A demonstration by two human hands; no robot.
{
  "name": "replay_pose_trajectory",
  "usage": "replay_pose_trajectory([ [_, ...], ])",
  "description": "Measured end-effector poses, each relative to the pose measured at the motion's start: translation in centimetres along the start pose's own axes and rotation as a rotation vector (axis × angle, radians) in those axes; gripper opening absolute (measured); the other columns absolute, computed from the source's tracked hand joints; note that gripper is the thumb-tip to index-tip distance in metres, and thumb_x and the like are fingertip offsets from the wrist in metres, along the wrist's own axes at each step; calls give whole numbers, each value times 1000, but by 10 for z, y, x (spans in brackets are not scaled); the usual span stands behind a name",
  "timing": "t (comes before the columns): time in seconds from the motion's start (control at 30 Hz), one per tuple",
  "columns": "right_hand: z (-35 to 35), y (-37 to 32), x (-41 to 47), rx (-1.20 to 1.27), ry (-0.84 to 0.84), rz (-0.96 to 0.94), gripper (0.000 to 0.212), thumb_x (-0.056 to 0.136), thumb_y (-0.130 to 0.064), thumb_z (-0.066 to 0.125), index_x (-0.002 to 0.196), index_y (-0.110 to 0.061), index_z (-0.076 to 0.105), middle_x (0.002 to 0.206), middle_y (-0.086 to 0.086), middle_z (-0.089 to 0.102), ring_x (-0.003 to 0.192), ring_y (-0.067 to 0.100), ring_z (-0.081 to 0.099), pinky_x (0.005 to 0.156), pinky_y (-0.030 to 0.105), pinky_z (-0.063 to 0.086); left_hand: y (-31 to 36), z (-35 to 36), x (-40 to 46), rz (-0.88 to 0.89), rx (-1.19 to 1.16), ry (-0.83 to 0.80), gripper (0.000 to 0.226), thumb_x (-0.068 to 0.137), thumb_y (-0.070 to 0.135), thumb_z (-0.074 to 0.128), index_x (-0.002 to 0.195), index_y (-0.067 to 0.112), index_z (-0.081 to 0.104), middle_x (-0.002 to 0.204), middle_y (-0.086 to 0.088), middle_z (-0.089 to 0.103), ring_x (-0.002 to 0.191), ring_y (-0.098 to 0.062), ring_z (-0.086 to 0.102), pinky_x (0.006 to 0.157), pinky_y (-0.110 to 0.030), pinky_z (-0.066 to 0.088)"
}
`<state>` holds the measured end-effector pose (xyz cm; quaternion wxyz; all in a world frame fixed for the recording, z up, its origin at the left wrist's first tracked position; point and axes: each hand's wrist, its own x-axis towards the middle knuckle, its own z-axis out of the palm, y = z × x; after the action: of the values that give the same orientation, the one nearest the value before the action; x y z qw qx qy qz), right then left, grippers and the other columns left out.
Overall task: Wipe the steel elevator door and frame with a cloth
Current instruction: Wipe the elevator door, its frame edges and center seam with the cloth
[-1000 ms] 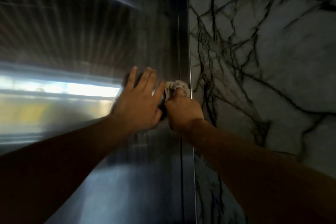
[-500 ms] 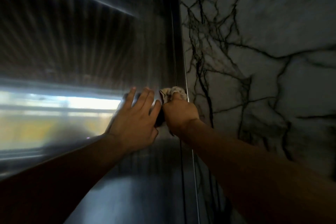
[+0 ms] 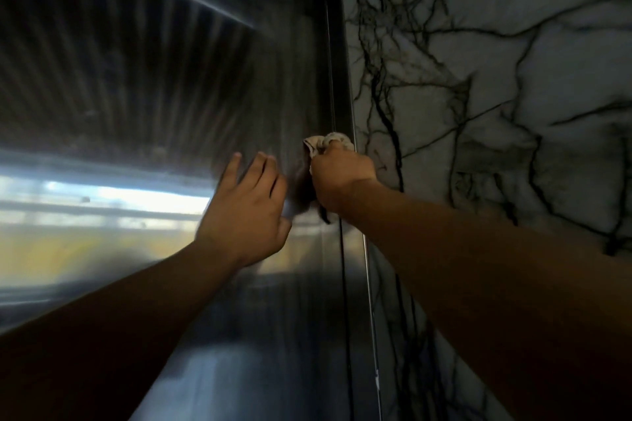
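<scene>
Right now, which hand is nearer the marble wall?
The right hand: it grips the cloth at the steel frame, right beside the marble wall. The left hand lies open on the door, farther left.

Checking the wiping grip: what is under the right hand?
A pale cloth is bunched in the right hand, poking out above the knuckles, against the steel frame strip beside the marble wall. The fist covers the rest of the cloth.
</scene>
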<state>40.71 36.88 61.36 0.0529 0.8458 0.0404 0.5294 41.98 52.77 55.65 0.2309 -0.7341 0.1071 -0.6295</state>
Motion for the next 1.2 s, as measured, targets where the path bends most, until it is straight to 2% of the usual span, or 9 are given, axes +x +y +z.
replay_pose_trajectory([
  [0.2, 27, 11, 4, -170, 241, -59, 40, 98, -31, 44, 135, -20, 54, 150, 10, 19, 133, 36, 23, 105, 44, 32, 3, 5, -4, -1, 4, 11, 74, 83, 48, 22, 137, 4, 47, 149, -24, 40, 143, -37, 31, 117, -60, 18],
  [0.3, 40, 7, 11, -34, 244, -5, 51, 98, -25, 38, 148, -12, 35, 155, 16, 14, 141, 38, 16, 112, 50, 29, 1, 5, -3, 2, 12, 22, 75, 84, 50, 24, 140, 4, 43, 150, -24, 38, 144, -37, 29, 117, -60, 17],
  [0.4, 40, -4, 13, -104, 149, 22, 58, 100, -20, 37, 152, -1, 20, 157, 28, -1, 144, 44, 6, 118, 50, 16, -1, 9, -6, 11, -1, 36, 72, 88, 52, 35, 142, 4, 41, 152, -25, 36, 144, -38, 27, 117, -61, 16],
  [0.6, 30, 3, 7, -213, 309, -64, 53, 94, -34, 47, 137, -4, 43, 140, 27, 37, 122, 39, 42, 101, 46, 38, 0, 9, -9, 17, -33, 53, 72, 86, 51, 38, 140, 4, 44, 151, -27, 36, 144, -40, 27, 115, -62, 15],
  [0.7, 26, 7, 12, -218, 286, -96, 64, 88, -38, 54, 142, -8, 34, 141, 26, 36, 126, 40, 39, 103, 46, 35, -4, 10, -4, 14, -27, 37, 74, 85, 51, 39, 141, 3, 43, 151, -27, 37, 143, -40, 27, 115, -62, 15],
  [0.8, 32, 9, 13, -236, 199, -69, 88, 84, -39, 59, 152, -10, 12, 150, 29, 22, 140, 41, 22, 115, 49, 21, -4, 10, -6, 6, -29, 73, 75, 83, 49, 34, 140, 2, 45, 149, -25, 40, 141, -39, 30, 116, -61, 16],
  [0.87, 31, 8, 16, -273, 193, -50, 83, 85, -34, 56, 152, -7, 14, 149, 28, 25, 139, 42, 23, 117, 51, 15, -3, 7, -4, -1, -48, 61, 74, 83, 50, 35, 140, 4, 45, 149, -23, 41, 142, -37, 31, 117, -59, 17],
  [1.0, 41, -4, 10, -286, 208, -16, 66, 90, -25, 46, 148, -2, 25, 143, 28, 34, 131, 44, 32, 114, 51, 22, -2, 8, -5, -18, -24, 75, 74, 81, 51, 34, 139, 6, 47, 150, -21, 41, 142, -35, 31, 118, -57, 18],
  [1.2, 46, 3, -6, -262, 262, -85, 64, 88, -27, 51, 145, -4, 33, 140, 22, 38, 126, 38, 38, 112, 46, 27, 0, 4, -5, -25, -27, 56, 76, 77, 45, 22, 134, 5, 53, 147, -23, 45, 141, -35, 34, 117, -57, 21],
])
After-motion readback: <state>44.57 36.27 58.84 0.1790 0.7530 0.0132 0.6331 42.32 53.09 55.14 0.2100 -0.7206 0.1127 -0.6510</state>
